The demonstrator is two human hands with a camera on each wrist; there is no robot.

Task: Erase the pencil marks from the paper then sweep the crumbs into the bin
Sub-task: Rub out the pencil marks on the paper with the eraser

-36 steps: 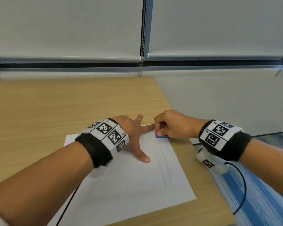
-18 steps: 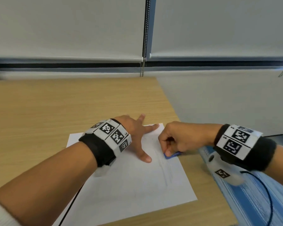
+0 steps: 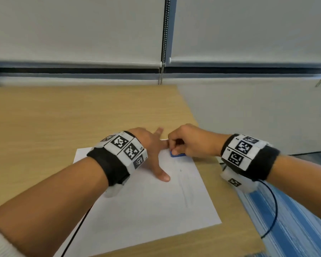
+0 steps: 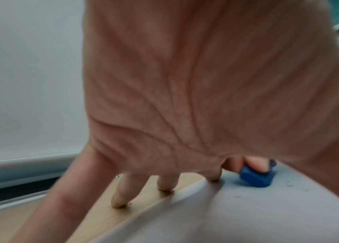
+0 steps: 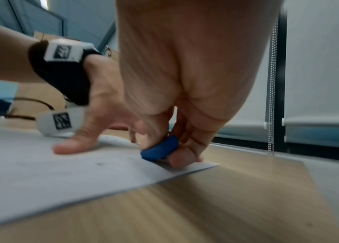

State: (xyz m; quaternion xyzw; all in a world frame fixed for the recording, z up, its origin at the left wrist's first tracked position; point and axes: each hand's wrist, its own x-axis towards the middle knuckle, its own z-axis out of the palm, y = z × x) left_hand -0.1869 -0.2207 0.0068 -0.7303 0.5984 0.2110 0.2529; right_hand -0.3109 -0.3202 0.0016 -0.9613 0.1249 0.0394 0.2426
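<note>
A white sheet of paper (image 3: 146, 210) lies on the wooden desk (image 3: 44, 127), with faint pencil strokes (image 3: 185, 190) down its right half. My left hand (image 3: 152, 151) lies flat with fingers spread, pressing the sheet's far edge. My right hand (image 3: 185, 143) pinches a blue eraser (image 3: 177, 155) and holds it against the paper near the far right corner, close to my left index finger. The eraser (image 4: 256, 178) rests on the paper beside my left fingertips (image 4: 165, 186). In the right wrist view the eraser (image 5: 161, 148) sits between thumb and fingers. Dark crumbs (image 4: 289, 186) dot the sheet.
The desk's right edge runs just past the paper; below it lies blue striped floor (image 3: 295, 219). A dark-rimmed bin corner (image 3: 311, 154) shows behind my right wrist. A black cable (image 3: 272, 210) hangs from the right wristband. Window blinds and a bead chain (image 3: 163, 43) stand behind the desk.
My right hand slid the eraser toward me down the pencil strokes, then back up to the far right corner. The left hand stayed pressing on the paper.
</note>
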